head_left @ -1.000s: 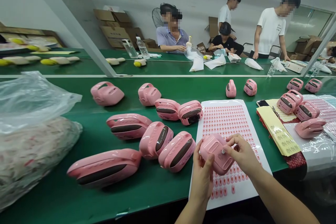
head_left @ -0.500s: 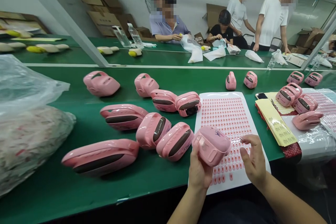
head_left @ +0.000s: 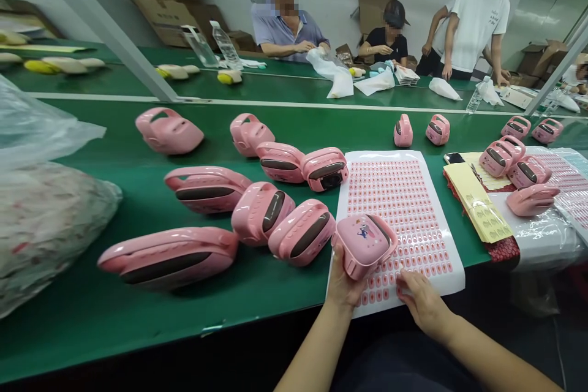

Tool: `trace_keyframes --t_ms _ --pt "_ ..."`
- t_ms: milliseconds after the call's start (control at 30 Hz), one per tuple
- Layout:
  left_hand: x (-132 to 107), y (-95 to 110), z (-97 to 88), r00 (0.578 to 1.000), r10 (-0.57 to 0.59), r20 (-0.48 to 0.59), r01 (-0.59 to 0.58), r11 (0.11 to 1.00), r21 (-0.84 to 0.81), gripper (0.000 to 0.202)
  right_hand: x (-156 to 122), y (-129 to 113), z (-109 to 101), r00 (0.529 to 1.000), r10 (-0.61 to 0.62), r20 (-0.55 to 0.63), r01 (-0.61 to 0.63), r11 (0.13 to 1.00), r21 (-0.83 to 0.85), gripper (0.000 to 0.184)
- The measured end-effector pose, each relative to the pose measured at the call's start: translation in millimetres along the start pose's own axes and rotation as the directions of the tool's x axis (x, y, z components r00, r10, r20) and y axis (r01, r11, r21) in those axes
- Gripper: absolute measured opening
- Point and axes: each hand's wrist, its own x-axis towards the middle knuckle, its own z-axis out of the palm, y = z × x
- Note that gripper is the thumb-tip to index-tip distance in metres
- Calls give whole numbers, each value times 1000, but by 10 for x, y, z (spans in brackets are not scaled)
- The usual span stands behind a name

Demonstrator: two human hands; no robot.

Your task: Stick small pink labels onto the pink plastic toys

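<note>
My left hand (head_left: 342, 278) grips a pink plastic handheld device (head_left: 365, 245) from below, with a small cartoon sticker showing on its top face. My right hand (head_left: 422, 303) rests apart from it, its fingertips on a white sheet of small pink stickers (head_left: 457, 285). The device hangs over the sheet's lower left part and hides some of the stickers. Several matching pink devices with dark brown panels (head_left: 303, 233) lie on the green conveyor belt (head_left: 82, 300) just left of the sheet.
A plastic bag of stuffed material (head_left: 46, 226) fills the left side. On the right are a phone (head_left: 454, 158), yellow label sheets (head_left: 478, 211) and more pink devices. Beyond a divider, several co-workers (head_left: 287, 30) handle items at a second green belt.
My left hand has turned the device so its stickered face points up. My right hand has let go of it and moved down onto the sheet. The whole view has shifted upward in the frame.
</note>
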Motion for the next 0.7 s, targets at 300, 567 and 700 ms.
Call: trace_keyframes --t_ms 300,567,700 --pt "1 -21 -144 1000 16 -23 -17 1000 -18 71 -71 -94 117 980 131 -153 -98 974 206 51" --pt "-122 -74 -13 927 -89 365 217 920 -327 38 837 -609 -252 689 702 -178 -276 482 832 56" --pt "-202 -143 67 917 -130 377 273 895 -354 43 1042 -701 -213 701 701 -134 -225 396 890 56"
